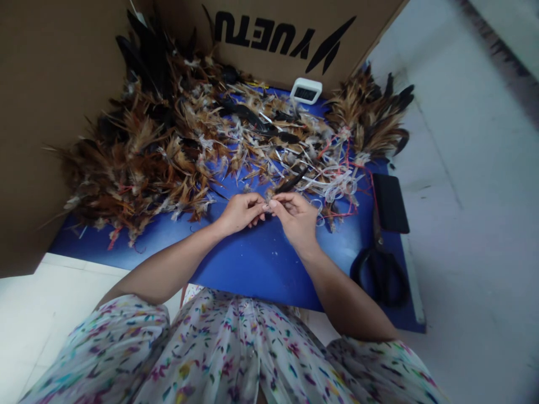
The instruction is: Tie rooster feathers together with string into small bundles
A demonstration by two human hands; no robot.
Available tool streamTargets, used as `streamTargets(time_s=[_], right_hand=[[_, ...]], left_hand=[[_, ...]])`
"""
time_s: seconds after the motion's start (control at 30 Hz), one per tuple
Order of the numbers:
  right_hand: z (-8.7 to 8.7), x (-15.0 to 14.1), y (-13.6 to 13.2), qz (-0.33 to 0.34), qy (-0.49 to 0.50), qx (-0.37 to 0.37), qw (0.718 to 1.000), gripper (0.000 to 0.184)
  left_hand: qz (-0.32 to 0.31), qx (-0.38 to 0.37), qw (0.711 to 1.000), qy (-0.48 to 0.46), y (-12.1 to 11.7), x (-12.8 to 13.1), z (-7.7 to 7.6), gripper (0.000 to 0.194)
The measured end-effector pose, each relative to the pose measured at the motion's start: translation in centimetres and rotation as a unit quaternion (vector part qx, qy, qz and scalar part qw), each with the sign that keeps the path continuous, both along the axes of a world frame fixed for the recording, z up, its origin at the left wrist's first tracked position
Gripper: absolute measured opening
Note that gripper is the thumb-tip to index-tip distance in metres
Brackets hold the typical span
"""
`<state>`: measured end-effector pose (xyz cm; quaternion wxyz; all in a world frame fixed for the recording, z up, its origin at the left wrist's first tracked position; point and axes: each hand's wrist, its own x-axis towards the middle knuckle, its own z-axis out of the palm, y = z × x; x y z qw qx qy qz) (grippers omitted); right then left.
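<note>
At the left edge a tall sheet of cardboard [37, 123] stands beside the blue bench [252, 266], and from its foot a thick heap of brown feathers [138, 148] spreads over the left and far side. The left hand [243, 213] comes in from the near left, thumb and forefinger pinched together with no gap showing. They meet the right hand's fingers at a small feather tuft [270, 194], which sits at the shared fingertips, its fluffy end pointing far; both hands seem to have hold of its base, and neither is clearly nearer. What else lies within the pinch is too small to tell. The right hand [298, 220] reaches in from the near right, its thumb and forefinger likewise closed at the tuft. Just beyond its fingertips a dark feather [292, 181] slants from near left to far right; whether it joins the tuft or lies behind it cannot be told. Farther back stands a white digital clock [306, 91]. To the right come pale looped strips [337, 184], tangled with red string [347, 150], then a brown feather bunch [368, 118], and nearer, black-handled scissors [380, 275] beside a dark phone [392, 203].
</note>
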<state>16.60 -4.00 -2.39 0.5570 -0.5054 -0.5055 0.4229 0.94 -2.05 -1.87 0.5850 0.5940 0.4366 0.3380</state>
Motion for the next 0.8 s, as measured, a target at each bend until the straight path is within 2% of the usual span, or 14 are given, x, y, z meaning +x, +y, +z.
streamTargets(time_s=[0.27,0.8], right_hand=[[0.03,-0.03,-0.05,-0.002,-0.001,-0.006,1.000,0.016],[-0.09,-0.03,-0.08,-0.006,-0.004,-0.005,1.000,0.016]], left_hand=[[-0.003,0.002,1.000,0.021,-0.08,-0.07,-0.03,0.030],[-0.002,0.005,0.999,0.038,-0.09,-0.09,0.38,0.027]])
